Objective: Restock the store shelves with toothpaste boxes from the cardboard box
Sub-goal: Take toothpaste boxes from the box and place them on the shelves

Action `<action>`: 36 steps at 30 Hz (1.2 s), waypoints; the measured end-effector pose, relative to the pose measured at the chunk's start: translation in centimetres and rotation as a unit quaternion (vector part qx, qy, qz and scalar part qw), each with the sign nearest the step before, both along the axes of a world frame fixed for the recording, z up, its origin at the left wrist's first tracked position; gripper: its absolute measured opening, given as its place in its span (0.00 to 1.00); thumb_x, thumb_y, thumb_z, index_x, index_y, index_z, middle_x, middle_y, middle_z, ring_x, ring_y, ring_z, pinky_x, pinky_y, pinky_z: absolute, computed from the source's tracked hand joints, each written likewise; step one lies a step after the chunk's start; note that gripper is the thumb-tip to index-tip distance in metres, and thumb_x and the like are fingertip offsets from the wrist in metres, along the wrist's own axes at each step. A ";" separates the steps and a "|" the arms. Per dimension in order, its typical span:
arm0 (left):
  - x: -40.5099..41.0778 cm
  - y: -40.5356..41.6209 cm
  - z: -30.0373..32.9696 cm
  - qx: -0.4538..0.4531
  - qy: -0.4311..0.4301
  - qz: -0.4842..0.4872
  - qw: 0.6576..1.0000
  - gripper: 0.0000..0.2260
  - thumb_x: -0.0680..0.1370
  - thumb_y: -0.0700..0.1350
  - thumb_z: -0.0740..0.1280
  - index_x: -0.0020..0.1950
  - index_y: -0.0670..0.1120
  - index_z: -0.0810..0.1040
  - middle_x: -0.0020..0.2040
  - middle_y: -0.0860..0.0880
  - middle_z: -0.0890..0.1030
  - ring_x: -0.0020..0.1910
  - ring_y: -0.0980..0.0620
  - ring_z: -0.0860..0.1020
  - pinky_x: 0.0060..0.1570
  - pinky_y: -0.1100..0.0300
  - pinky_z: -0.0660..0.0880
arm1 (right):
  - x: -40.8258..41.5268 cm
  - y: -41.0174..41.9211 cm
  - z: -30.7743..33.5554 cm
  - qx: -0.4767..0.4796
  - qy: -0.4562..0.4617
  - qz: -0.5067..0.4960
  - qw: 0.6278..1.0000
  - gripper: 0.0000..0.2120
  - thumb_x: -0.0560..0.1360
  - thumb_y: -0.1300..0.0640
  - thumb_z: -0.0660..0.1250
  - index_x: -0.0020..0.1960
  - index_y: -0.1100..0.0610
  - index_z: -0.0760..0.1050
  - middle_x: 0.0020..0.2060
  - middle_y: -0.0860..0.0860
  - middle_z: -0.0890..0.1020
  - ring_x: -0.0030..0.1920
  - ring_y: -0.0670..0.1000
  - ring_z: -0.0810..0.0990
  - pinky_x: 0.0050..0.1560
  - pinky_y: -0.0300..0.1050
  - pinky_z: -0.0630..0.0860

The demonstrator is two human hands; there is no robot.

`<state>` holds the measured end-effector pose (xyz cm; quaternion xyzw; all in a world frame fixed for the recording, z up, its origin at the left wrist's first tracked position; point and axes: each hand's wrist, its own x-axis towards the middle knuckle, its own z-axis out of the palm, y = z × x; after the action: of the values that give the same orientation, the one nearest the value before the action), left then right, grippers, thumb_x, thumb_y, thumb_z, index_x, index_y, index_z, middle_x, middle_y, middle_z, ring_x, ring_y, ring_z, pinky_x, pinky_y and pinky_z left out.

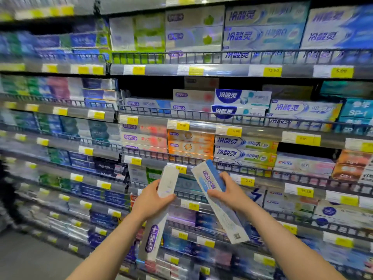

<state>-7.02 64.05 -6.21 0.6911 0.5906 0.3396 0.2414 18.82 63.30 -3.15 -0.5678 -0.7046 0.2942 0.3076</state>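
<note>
My left hand [150, 199] grips a long white toothpaste box with a purple logo [154, 237] around its middle, the box standing nearly upright. My right hand [227, 191] holds a white and blue toothpaste box [217, 201], tilted with its top end leaning left. Both boxes are raised in front of the store shelves [222, 122], at the level of the lower middle rows. The cardboard box is out of view.
Several shelf rows packed with toothpaste boxes fill the view, each fronted by a wire rail [201, 55] and yellow price tags [234, 131]. A dark gap [149, 85] shows on one upper row. Grey floor [30, 257] lies at the lower left.
</note>
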 end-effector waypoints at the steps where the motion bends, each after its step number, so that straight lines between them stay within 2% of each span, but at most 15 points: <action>1: -1.2 0.4 0.8 0.001 -0.004 0.007 1.000 0.24 0.71 0.55 0.70 0.63 0.51 0.69 0.59 0.50 0.78 0.47 0.53 0.76 0.45 0.58 0.74 | -1.3 0.4 0.9 0.017 0.003 -0.001 1.000 0.19 0.71 0.49 0.69 0.54 0.53 0.63 0.52 0.49 0.75 0.48 0.47 0.77 0.40 0.40 0.73; 4: -4.8 2.3 3.2 0.021 -0.007 0.036 0.999 0.26 0.69 0.58 0.70 0.62 0.50 0.69 0.57 0.51 0.78 0.49 0.51 0.77 0.46 0.53 0.77 | -5.2 1.9 3.3 0.064 -0.003 -0.008 0.998 0.22 0.71 0.51 0.69 0.57 0.54 0.61 0.52 0.50 0.73 0.47 0.46 0.75 0.36 0.34 0.69; 7: -8.6 4.7 5.6 0.064 0.003 0.074 0.995 0.26 0.68 0.59 0.70 0.61 0.49 0.70 0.56 0.49 0.79 0.50 0.48 0.78 0.45 0.54 0.76 | -9.5 4.0 5.3 0.107 -0.014 -0.027 0.994 0.25 0.66 0.54 0.73 0.55 0.54 0.62 0.45 0.47 0.73 0.41 0.39 0.73 0.30 0.30 0.69; 11: -13.9 7.9 8.2 0.092 0.044 0.080 0.992 0.26 0.68 0.60 0.70 0.60 0.49 0.70 0.57 0.49 0.79 0.53 0.46 0.78 0.41 0.55 0.73 | -15.3 7.0 6.7 0.115 0.024 -0.050 0.992 0.26 0.62 0.54 0.75 0.52 0.58 0.64 0.45 0.50 0.74 0.38 0.41 0.73 0.31 0.33 0.68; 14: -17.2 10.2 9.4 0.099 0.056 0.062 0.992 0.25 0.69 0.59 0.70 0.60 0.49 0.70 0.57 0.49 0.78 0.53 0.46 0.77 0.41 0.56 0.71 | -19.0 8.9 7.9 0.119 0.059 -0.047 0.990 0.27 0.64 0.52 0.75 0.54 0.56 0.63 0.44 0.45 0.73 0.40 0.40 0.73 0.31 0.29 0.69; 17: -19.7 12.6 9.9 0.100 0.056 0.050 0.992 0.28 0.68 0.63 0.69 0.61 0.49 0.68 0.58 0.49 0.77 0.54 0.46 0.77 0.47 0.52 0.76 | -21.6 10.5 8.9 0.093 0.082 -0.045 0.991 0.21 0.73 0.49 0.68 0.58 0.53 0.60 0.45 0.39 0.71 0.44 0.44 0.74 0.33 0.30 0.67; 19: -20.7 13.8 10.0 0.098 0.038 0.042 0.994 0.28 0.67 0.63 0.69 0.60 0.50 0.68 0.58 0.49 0.78 0.53 0.47 0.77 0.49 0.49 0.77 | -22.8 11.8 9.3 0.056 0.113 -0.039 0.991 0.19 0.75 0.47 0.63 0.58 0.51 0.57 0.47 0.42 0.72 0.46 0.45 0.74 0.37 0.33 0.68; 21: -21.3 14.6 10.0 0.098 0.022 0.049 0.994 0.28 0.67 0.62 0.70 0.60 0.50 0.69 0.57 0.50 0.78 0.52 0.48 0.78 0.49 0.50 0.77 | -23.7 12.8 9.5 0.012 0.185 -0.020 0.982 0.20 0.74 0.44 0.62 0.59 0.50 0.57 0.48 0.47 0.74 0.45 0.46 0.77 0.41 0.40 0.73; 23: -21.8 15.5 10.0 0.098 0.018 0.052 0.994 0.29 0.66 0.62 0.70 0.62 0.51 0.68 0.57 0.51 0.78 0.51 0.49 0.78 0.49 0.50 0.77 | -24.2 13.7 9.8 -0.005 0.207 -0.008 0.978 0.24 0.69 0.44 0.61 0.61 0.50 0.58 0.47 0.47 0.74 0.43 0.47 0.78 0.40 0.41 0.75; 25: -22.2 16.4 10.2 0.101 0.024 0.048 0.993 0.30 0.66 0.62 0.70 0.63 0.52 0.68 0.58 0.52 0.79 0.51 0.49 0.78 0.49 0.50 0.77 | -24.5 14.1 10.2 0.029 0.178 -0.003 0.984 0.24 0.71 0.46 0.64 0.62 0.48 0.59 0.48 0.45 0.75 0.42 0.45 0.78 0.36 0.36 0.74; 28: -22.5 17.2 11.0 0.104 -0.001 0.045 0.994 0.28 0.67 0.60 0.70 0.63 0.52 0.68 0.57 0.52 0.78 0.49 0.50 0.78 0.46 0.53 0.77 | -24.3 15.4 11.0 0.174 0.087 -0.040 0.980 0.25 0.68 0.51 0.73 0.60 0.50 0.65 0.49 0.45 0.75 0.46 0.43 0.76 0.38 0.31 0.72; 30: -22.6 17.9 11.7 0.115 -0.013 0.046 0.992 0.26 0.68 0.58 0.71 0.62 0.52 0.68 0.56 0.52 0.78 0.49 0.50 0.77 0.45 0.52 0.76 | -24.0 16.6 11.7 0.260 -0.038 -0.065 0.963 0.24 0.63 0.50 0.76 0.54 0.54 0.71 0.47 0.49 0.73 0.47 0.47 0.72 0.40 0.37 0.69; 32: -22.6 18.7 12.4 0.130 -0.023 0.046 0.990 0.26 0.68 0.58 0.72 0.61 0.52 0.68 0.55 0.52 0.78 0.48 0.50 0.77 0.45 0.52 0.77 | -23.7 17.4 12.3 0.302 -0.138 -0.082 0.940 0.22 0.62 0.49 0.75 0.50 0.55 0.69 0.45 0.49 0.69 0.47 0.51 0.70 0.41 0.44 0.68; 36: -21.8 20.1 13.5 0.145 -0.028 0.044 0.988 0.26 0.69 0.57 0.71 0.61 0.50 0.68 0.52 0.53 0.77 0.46 0.51 0.76 0.40 0.55 0.74 | -23.0 18.6 12.8 0.309 -0.217 -0.121 0.918 0.23 0.66 0.45 0.71 0.50 0.53 0.62 0.48 0.50 0.71 0.45 0.56 0.76 0.37 0.50 0.71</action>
<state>-28.82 84.18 7.26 0.6828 0.5578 0.4507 0.1398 -4.19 81.90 9.68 -0.5752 -0.7358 -0.1088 0.3404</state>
